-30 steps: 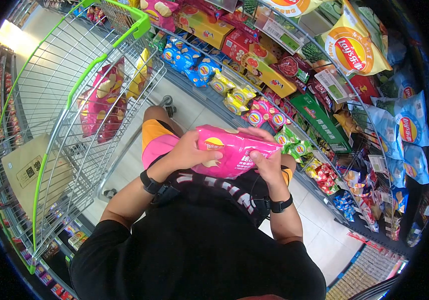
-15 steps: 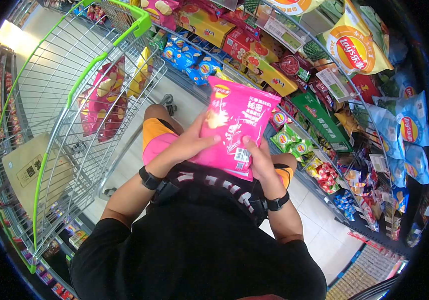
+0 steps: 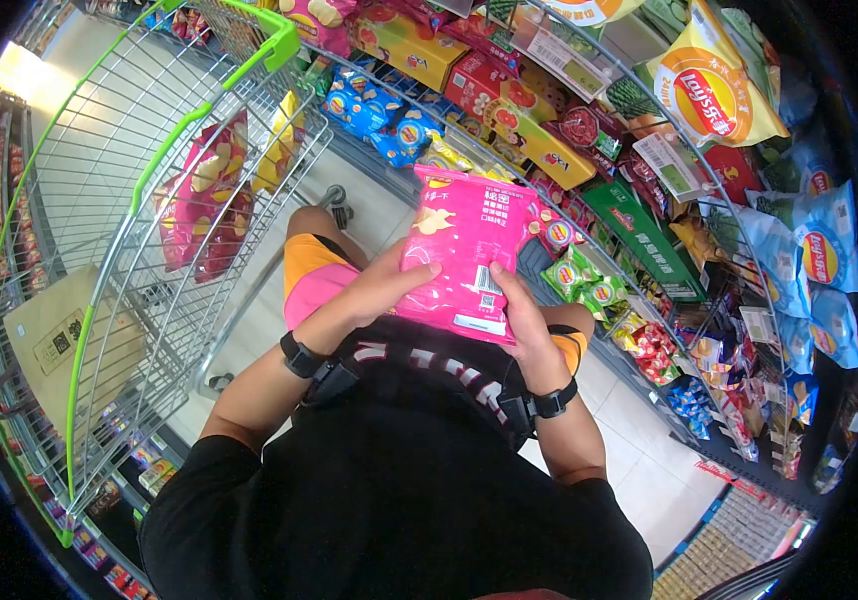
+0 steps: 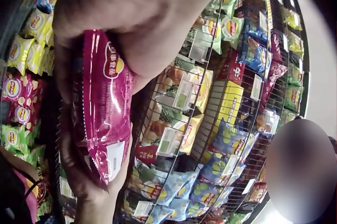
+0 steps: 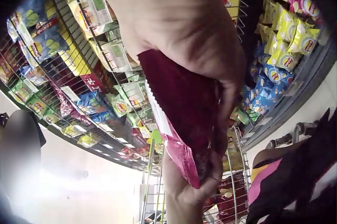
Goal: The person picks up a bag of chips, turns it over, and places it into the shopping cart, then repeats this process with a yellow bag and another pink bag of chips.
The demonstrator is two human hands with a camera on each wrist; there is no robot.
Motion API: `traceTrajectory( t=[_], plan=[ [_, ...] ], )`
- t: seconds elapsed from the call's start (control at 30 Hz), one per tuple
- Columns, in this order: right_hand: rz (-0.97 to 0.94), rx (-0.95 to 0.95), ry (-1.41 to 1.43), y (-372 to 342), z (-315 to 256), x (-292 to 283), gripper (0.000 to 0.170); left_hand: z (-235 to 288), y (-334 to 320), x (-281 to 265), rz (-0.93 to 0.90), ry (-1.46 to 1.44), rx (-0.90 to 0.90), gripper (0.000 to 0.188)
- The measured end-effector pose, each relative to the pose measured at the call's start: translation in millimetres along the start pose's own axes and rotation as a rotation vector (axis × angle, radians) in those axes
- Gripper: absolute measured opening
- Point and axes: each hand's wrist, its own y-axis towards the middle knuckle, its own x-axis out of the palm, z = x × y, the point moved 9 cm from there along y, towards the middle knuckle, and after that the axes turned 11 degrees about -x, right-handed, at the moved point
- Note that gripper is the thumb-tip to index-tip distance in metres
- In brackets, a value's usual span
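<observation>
Head view shows the left hand [image 3: 381, 284] and right hand [image 3: 529, 318] gripping a pink chip bag [image 3: 464, 250] before the black shirt [image 3: 399, 460], apparently to inspect it; turning it further calls for a gentle regrip.

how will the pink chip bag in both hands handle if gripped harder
The pink chip bag would probably feel light for its size, since it looks puffed up. Its glossy, creased wrapper may crinkle and slip. The chips pictured on it suggest brittle contents, which a hard squeeze could crush.
</observation>
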Motion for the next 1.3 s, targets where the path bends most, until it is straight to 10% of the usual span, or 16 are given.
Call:
traceTrajectory(
  t=[0.17,0.27,0.4,0.73,0.9,1.13,1.3],
  plan=[
    [-0.011,-0.099,-0.036,-1,-10,4,0.044,-4,7,-7,0.007,0.117,0.098,0.065],
    [-0.011,-0.346,-0.329,4,-27,0,0.047,12,-6,-25,0.429,0.627,0.291,0.067],
    [0.014,-0.476,-0.49,2,-37,7,0.058,17,-9,-6,0.22,0.478,0.202,0.071],
    [-0.375,-0.517,-0.64,-27,-37,71,0.085,49,-29,-9,0.381,0.354,0.49,0.068],
    [-0.111,-0.619,-0.543,-7,-62,32,0.07,46,-32,-18,0.327,0.256,0.358,0.065],
    [-0.373,-0.607,-0.611,-1,-80,67,0.055,46,-42,-7,0.058,0.339,0.325,0.063],
    [-0.446,-0.702,-0.595,12,-98,132,0.043,112,-85,-33,0.41,0.352,0.548,0.06]
  ],
)
